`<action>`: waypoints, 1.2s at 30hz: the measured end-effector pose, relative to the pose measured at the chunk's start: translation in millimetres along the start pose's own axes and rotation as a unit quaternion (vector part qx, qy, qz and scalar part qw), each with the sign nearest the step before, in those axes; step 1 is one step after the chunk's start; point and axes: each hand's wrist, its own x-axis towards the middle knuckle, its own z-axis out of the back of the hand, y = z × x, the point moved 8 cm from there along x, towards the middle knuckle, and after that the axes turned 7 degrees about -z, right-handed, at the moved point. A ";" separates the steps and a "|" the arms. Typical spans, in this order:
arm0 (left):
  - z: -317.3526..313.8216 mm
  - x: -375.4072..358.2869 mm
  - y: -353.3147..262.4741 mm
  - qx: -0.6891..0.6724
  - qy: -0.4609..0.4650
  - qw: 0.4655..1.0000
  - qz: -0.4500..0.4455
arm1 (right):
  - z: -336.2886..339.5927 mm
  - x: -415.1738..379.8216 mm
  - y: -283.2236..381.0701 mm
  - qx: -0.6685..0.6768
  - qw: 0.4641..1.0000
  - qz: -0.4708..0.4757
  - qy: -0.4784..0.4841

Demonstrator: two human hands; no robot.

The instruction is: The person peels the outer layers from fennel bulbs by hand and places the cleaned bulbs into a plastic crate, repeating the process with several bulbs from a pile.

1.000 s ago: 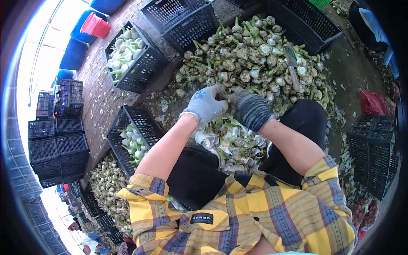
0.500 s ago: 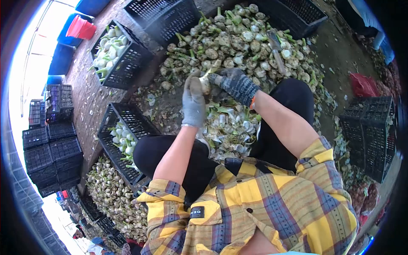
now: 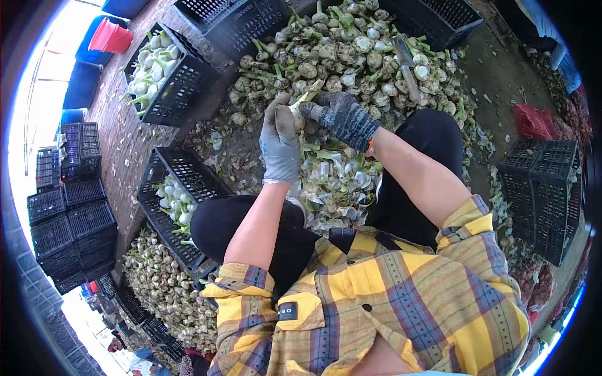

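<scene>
My left hand (image 3: 280, 135), in a pale grey glove with a dirty thumb, wraps round a garlic bulb (image 3: 296, 114) with a short green stalk pointing up and right. My right hand (image 3: 338, 118), in a dark grey knitted glove, pinches the same bulb from the right side. Its fingers partly hide the bulb. Just beyond both hands spreads a heap of soil-stained garlic bulbs (image 3: 342, 59). On the heap rests a knife (image 3: 407, 74) with a light handle. Between my legs lie peeled skins and leaf scraps (image 3: 338, 185).
Black crates with cleaned white bulbs stand at the upper left (image 3: 179, 94) and beside my left knee (image 3: 164, 216). Other black crates line the back (image 3: 241, 31) and right (image 3: 542, 188). A second bulb pile (image 3: 163, 282) lies lower left, and a red bucket (image 3: 110, 36) stands far left.
The view has shifted slightly. Both hands still hold the bulb close together, and my right hand's fingers now sit nearer to its base.
</scene>
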 end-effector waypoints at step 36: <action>-16.0 -11.6 21.0 -0.141 0.019 0.944 0.299 | 15.4 2.1 -19.3 -0.059 0.989 -0.022 -0.134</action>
